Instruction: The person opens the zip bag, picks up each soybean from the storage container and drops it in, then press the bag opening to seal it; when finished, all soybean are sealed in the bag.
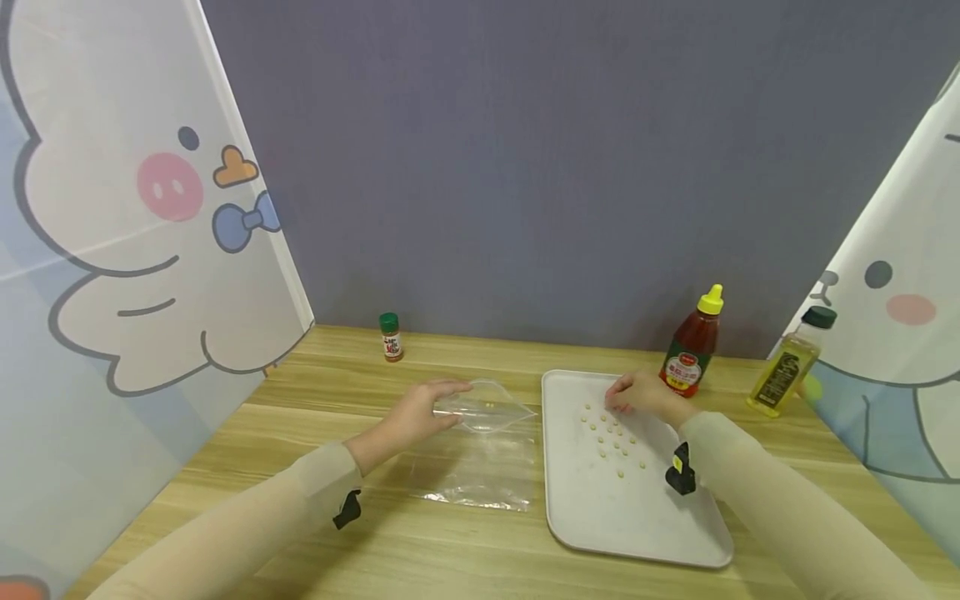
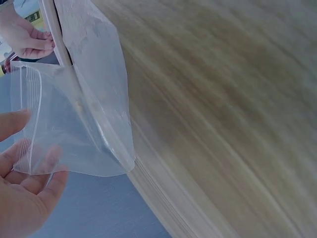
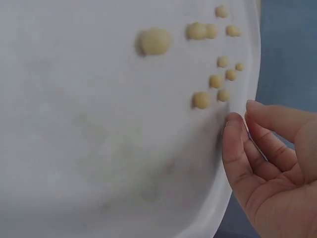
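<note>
My left hand [image 1: 422,414] holds a clear zip bag [image 1: 480,467] by its zip edge, thumb on one side and fingers on the other. The bag's mouth gapes, and a few small pale pieces show inside it. In the left wrist view the bag [image 2: 79,119] hangs from that hand. My right hand [image 1: 637,395] is over the far part of a white tray [image 1: 600,517]. Several pale yellow soybeans [image 3: 200,100] lie scattered there. In the right wrist view the fingers [image 3: 234,144] bend toward the thumb, nothing visible between them, close beside the soybeans.
Behind the tray stands a red sauce bottle [image 1: 688,350] with a yellow cap. An oil bottle [image 1: 786,371] is farther right, and a green-capped spice jar [image 1: 391,340] stands at the back left. A grey panel [image 1: 525,167] closes off the wooden table's [image 1: 337,533] far side.
</note>
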Demonstrator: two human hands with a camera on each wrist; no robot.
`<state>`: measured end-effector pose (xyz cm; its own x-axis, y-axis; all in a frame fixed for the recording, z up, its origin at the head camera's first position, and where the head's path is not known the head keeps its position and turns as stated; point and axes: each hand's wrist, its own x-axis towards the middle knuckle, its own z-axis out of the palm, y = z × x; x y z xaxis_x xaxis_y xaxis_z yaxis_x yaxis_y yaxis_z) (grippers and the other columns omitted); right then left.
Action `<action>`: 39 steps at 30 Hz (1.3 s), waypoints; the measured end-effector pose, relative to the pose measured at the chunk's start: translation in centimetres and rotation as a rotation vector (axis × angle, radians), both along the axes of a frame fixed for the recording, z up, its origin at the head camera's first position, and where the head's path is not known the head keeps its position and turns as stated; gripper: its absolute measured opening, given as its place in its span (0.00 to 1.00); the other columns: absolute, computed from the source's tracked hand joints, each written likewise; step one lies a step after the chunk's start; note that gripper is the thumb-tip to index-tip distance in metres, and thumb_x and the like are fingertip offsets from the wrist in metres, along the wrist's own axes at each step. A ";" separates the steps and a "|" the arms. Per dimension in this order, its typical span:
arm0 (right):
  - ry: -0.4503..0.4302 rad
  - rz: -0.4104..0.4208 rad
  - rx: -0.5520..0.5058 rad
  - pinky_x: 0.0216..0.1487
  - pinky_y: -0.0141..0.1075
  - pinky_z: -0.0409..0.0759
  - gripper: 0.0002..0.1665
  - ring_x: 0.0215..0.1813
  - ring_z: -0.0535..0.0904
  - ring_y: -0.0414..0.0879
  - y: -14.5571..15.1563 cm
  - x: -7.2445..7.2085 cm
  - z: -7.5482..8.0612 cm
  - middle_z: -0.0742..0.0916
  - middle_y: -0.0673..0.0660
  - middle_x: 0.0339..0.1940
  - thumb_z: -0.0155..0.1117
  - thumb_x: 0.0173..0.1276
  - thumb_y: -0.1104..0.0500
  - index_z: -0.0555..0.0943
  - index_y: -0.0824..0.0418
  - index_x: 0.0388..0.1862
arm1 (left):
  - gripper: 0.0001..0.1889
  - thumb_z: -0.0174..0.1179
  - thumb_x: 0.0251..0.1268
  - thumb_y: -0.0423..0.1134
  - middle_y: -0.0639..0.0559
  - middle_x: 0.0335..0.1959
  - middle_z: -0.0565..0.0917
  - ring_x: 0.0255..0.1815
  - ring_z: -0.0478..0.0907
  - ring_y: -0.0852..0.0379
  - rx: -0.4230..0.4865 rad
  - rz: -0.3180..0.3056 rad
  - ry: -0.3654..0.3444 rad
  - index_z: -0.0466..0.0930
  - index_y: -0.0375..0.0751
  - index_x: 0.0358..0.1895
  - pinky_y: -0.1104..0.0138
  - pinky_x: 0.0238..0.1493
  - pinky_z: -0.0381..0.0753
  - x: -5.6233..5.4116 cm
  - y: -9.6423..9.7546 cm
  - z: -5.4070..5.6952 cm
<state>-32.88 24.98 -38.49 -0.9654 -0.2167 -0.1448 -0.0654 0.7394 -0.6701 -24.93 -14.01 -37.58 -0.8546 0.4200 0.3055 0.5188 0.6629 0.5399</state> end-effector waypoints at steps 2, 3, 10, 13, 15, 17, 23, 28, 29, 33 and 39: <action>-0.002 0.000 -0.017 0.38 0.36 0.81 0.10 0.34 0.79 0.45 0.0 0.0 0.3 0.87 0.54 0.31 0.65 0.66 0.61 0.84 0.68 0.40 | 0.27 0.68 0.57 0.32 0.42 0.64 0.77 0.58 0.79 0.43 -0.001 0.004 -0.008 0.76 0.42 0.62 0.53 0.59 0.80 0.0 0.1 0.0; 0.000 -0.005 -0.030 0.38 0.35 0.81 0.11 0.34 0.79 0.44 0.0 0.0 0.5 0.87 0.54 0.30 0.65 0.66 0.61 0.84 0.68 0.40 | 0.27 0.68 0.57 0.32 0.42 0.64 0.76 0.58 0.79 0.43 0.001 0.006 -0.013 0.76 0.42 0.62 0.53 0.60 0.80 0.0 0.1 0.1; 0.009 -0.010 -0.169 0.42 0.39 0.87 0.12 0.34 0.84 0.42 -1.1 -0.3 2.2 0.89 0.55 0.33 0.66 0.64 0.63 0.83 0.71 0.42 | 0.27 0.68 0.57 0.32 0.42 0.64 0.77 0.58 0.79 0.43 0.008 0.011 -0.016 0.75 0.41 0.63 0.54 0.60 0.79 -0.1 0.3 0.3; 0.014 -0.006 -0.223 0.45 0.43 0.87 0.13 0.33 0.84 0.43 -2.2 -0.1 3.0 0.89 0.55 0.33 0.68 0.63 0.63 0.82 0.72 0.42 | 0.27 0.68 0.56 0.32 0.42 0.64 0.77 0.59 0.78 0.43 0.011 0.012 -0.017 0.75 0.40 0.63 0.53 0.61 0.79 -0.1 0.4 0.3; 0.027 0.003 -0.244 0.47 0.46 0.86 0.13 0.34 0.84 0.44 -3.1 0.2 3.5 0.89 0.55 0.33 0.68 0.63 0.63 0.82 0.72 0.41 | 0.27 0.68 0.56 0.32 0.41 0.63 0.77 0.59 0.78 0.42 0.015 0.013 -0.019 0.75 0.40 0.62 0.53 0.61 0.78 -0.1 0.4 0.3; 0.034 0.006 -0.262 0.48 0.48 0.86 0.13 0.34 0.84 0.44 -4.1 0.6 3.9 0.88 0.53 0.32 0.69 0.62 0.63 0.82 0.71 0.41 | 0.27 0.68 0.57 0.32 0.41 0.63 0.77 0.59 0.78 0.42 0.022 0.016 -0.028 0.75 0.39 0.62 0.53 0.61 0.78 -0.2 0.4 0.2; 0.015 0.056 -0.370 0.46 0.46 0.86 0.13 0.32 0.83 0.43 -7.3 1.6 4.1 0.88 0.53 0.30 0.70 0.60 0.64 0.82 0.71 0.41 | 0.27 0.67 0.58 0.33 0.43 0.63 0.77 0.59 0.78 0.43 0.043 0.053 -0.073 0.76 0.42 0.63 0.50 0.60 0.79 -0.1 0.5 0.2; -0.005 0.111 -0.385 0.46 0.47 0.86 0.14 0.31 0.84 0.45 -9.9 2.7 4.2 0.89 0.58 0.33 0.69 0.62 0.63 0.83 0.71 0.44 | 0.26 0.68 0.58 0.34 0.43 0.62 0.78 0.58 0.78 0.43 0.039 0.059 -0.073 0.76 0.42 0.62 0.50 0.58 0.80 -0.2 0.6 0.0; -0.009 0.114 -0.379 0.46 0.48 0.85 0.14 0.32 0.84 0.46 -10.4 2.9 4.2 0.89 0.58 0.33 0.69 0.62 0.62 0.84 0.70 0.44 | 0.26 0.68 0.58 0.34 0.43 0.62 0.78 0.58 0.78 0.43 0.036 0.058 -0.070 0.76 0.42 0.62 0.51 0.58 0.80 -0.2 0.6 0.0; -0.003 0.135 -0.347 0.44 0.51 0.85 0.12 0.33 0.84 0.51 -12.6 3.5 4.6 0.89 0.54 0.30 0.71 0.61 0.61 0.86 0.67 0.41 | 0.26 0.68 0.57 0.34 0.43 0.60 0.79 0.57 0.79 0.43 0.045 0.055 -0.075 0.76 0.43 0.62 0.51 0.58 0.80 -0.3 0.6 -0.2; 0.061 0.172 -0.260 0.38 0.46 0.86 0.08 0.28 0.81 0.44 -15.0 4.2 5.0 0.89 0.55 0.30 0.71 0.60 0.63 0.87 0.66 0.38 | 0.26 0.67 0.58 0.34 0.40 0.58 0.81 0.57 0.79 0.43 0.075 0.045 -0.105 0.76 0.42 0.62 0.50 0.56 0.81 -0.5 0.7 -0.1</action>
